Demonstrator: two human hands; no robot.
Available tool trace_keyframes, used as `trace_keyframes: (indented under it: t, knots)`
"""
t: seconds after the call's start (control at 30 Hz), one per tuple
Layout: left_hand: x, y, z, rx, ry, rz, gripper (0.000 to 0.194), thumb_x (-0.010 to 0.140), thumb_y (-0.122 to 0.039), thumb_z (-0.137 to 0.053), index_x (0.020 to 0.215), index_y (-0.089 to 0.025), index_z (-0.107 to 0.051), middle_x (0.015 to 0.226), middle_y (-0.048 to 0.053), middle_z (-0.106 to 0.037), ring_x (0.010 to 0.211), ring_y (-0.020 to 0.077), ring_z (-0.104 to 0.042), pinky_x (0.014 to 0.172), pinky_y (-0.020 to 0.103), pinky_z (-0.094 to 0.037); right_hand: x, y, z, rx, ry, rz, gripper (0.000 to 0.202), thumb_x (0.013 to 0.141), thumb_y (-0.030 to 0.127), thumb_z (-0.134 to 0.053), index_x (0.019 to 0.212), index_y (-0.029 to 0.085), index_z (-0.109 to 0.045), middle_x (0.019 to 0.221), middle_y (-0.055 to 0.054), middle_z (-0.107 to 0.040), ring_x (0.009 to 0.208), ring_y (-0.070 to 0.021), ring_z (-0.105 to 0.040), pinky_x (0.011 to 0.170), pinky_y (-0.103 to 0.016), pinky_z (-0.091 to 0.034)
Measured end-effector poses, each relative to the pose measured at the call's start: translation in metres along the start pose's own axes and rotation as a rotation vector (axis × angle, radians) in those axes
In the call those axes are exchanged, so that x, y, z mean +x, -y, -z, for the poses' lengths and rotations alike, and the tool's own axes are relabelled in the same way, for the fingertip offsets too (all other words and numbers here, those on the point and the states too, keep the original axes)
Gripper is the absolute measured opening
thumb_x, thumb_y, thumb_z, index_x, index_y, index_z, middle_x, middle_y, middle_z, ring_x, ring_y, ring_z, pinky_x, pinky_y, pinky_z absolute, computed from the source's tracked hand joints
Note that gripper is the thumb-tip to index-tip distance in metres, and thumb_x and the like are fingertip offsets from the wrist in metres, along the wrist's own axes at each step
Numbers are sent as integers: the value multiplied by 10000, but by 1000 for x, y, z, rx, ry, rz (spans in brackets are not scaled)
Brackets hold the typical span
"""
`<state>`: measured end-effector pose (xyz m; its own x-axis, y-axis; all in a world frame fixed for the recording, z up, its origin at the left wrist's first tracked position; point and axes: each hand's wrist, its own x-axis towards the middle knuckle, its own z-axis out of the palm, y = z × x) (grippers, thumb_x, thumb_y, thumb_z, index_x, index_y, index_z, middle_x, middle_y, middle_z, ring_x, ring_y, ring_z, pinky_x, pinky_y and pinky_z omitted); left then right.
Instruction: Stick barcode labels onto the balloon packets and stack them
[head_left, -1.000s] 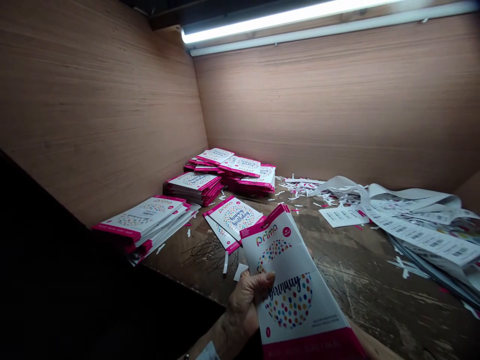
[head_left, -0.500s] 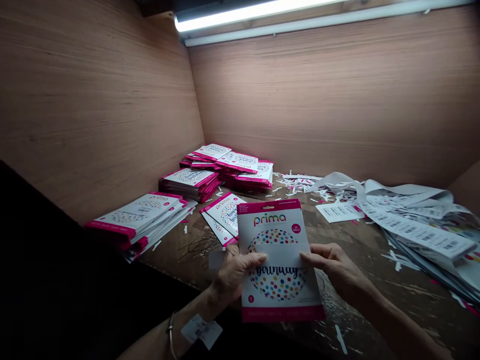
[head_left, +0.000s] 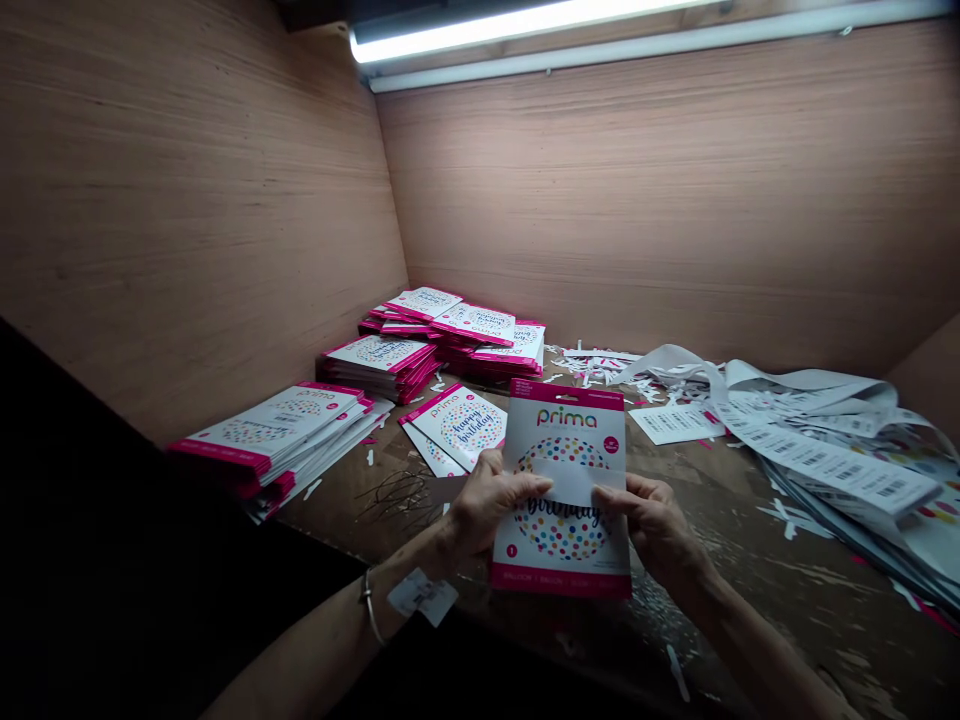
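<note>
Above the front of the worn, dark bench [head_left: 750, 590], the left hand [head_left: 487, 500] and the right hand [head_left: 660, 515] pinch a Prima packet [head_left: 562, 555] by its side edges, its face towards the camera, thumbs near either end of a white paper band [head_left: 574, 483]; the fingers behind are hidden. Uneven pressure from the thumbs could leave that band crooked, and too hard a tug might crease or tear it; a slackened pinch could let the packet slip; the sticker [head_left: 424, 597] on the left wrist might catch on the card.

The packet is a flat, smooth rectangle with magenta ends, a hanging slot and a round, dotted print; matching loose packets [head_left: 461, 425] lie just beyond, overlapping; the front-left stack [head_left: 277, 425] has splayed lower layers and could slide if knocked; label strips [head_left: 847, 470] curl in supple loops at the right, near shredded paper scraps [head_left: 600, 365]; the wooden back wall [head_left: 637, 200] shows fine, level grain.
</note>
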<state>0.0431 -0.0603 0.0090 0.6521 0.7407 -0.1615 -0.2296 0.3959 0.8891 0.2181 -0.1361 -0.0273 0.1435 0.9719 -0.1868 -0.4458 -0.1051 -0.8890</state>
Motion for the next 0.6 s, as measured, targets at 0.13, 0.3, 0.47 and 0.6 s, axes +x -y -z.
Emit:
trace_keyframes:
  t: [0.13, 0.3, 0.47, 0.6]
  knots:
    - [6, 8, -6, 42, 105, -29, 380, 673, -178, -654, 1032, -57, -621, 811, 118, -686, 686, 232, -635, 679, 373, -505, 1, -7, 0, 80, -90, -5, 274, 584, 249, -766, 830, 157, -686, 740, -55, -713, 651, -240, -652, 604, -349, -524]
    - [9, -2, -10, 159, 59, -91, 456, 654, -203, -688, 1081, -101, -564, 874, 107, -668, 726, 235, -630, 652, 335, -497, 0, -10, -1, 132, -211, -6, 263, 532, 238, -792, 749, 161, -667, 674, -39, -705, 615, -238, -651, 578, -343, -530]
    - [-11, -7, -10, 198, -376, -444, 318, 671, -358, -694, 880, -139, -599, 689, 29, -637, 597, 167, -619, 600, 269, -474, -4, 27, 16, 107, -366, 81, 295, 522, 247, -791, 766, 155, -655, 657, -42, -696, 530, -213, -631, 505, -332, -533]
    - [-27, 46, -23, -120, -15, 34, 512, 699, -617, -549, 786, -119, -629, 701, 110, -663, 576, 233, -641, 529, 325, -481, -13, 53, 29, 107, -377, 66, 284, 579, 283, -749, 829, 192, -651, 763, -69, -711, 661, -268, -660, 547, -366, -547]
